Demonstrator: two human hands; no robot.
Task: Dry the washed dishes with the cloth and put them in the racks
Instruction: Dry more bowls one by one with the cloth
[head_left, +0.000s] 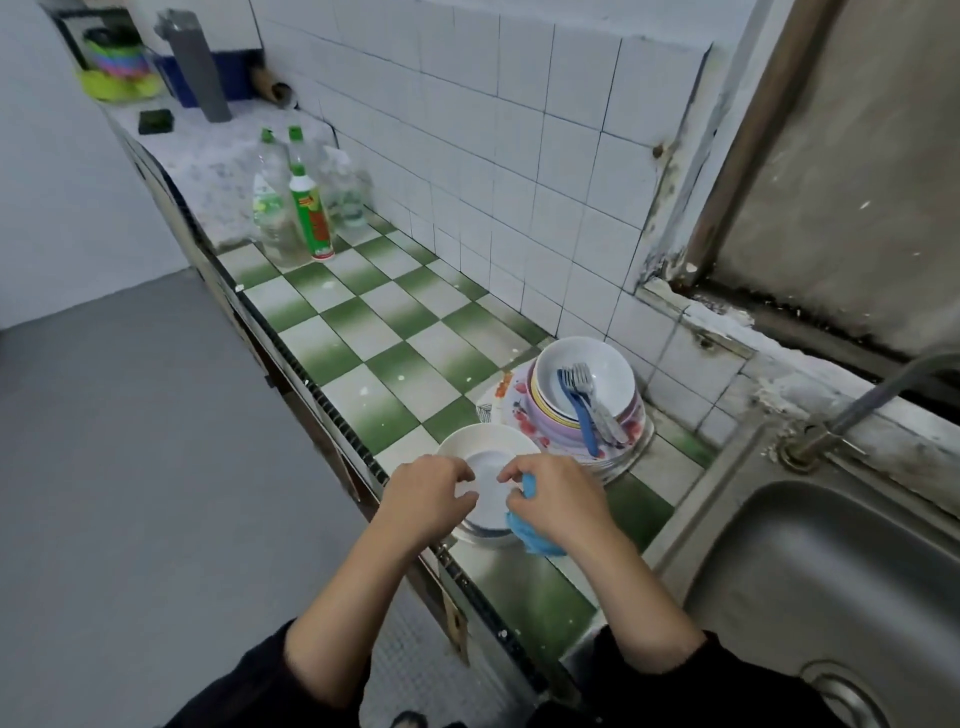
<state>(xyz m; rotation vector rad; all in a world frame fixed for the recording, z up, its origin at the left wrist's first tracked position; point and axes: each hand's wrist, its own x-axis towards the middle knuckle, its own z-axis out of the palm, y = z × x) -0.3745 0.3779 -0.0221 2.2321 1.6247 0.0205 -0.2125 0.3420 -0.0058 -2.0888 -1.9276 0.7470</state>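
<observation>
A small white plate (488, 483) sits on top of a white bowl (483, 439) at the counter's front edge. My left hand (428, 496) grips the plate's left rim. My right hand (556, 496) pinches a blue cloth (530, 530) against the plate's right rim. Behind them stands a stack of washed plates and bowls (582, 410); its top white bowl (602, 364) holds a blue-handled fork (579, 410) and metal forks (597, 400). No rack shows in this view.
The green-and-white checked counter (374, 332) stretches away to the left, with bottles and a green dish-soap bottle (309, 213) near the wall. A steel sink (831, 582) and tap (852, 410) lie to the right. Coloured plastic ware (117, 70) stands at the far end.
</observation>
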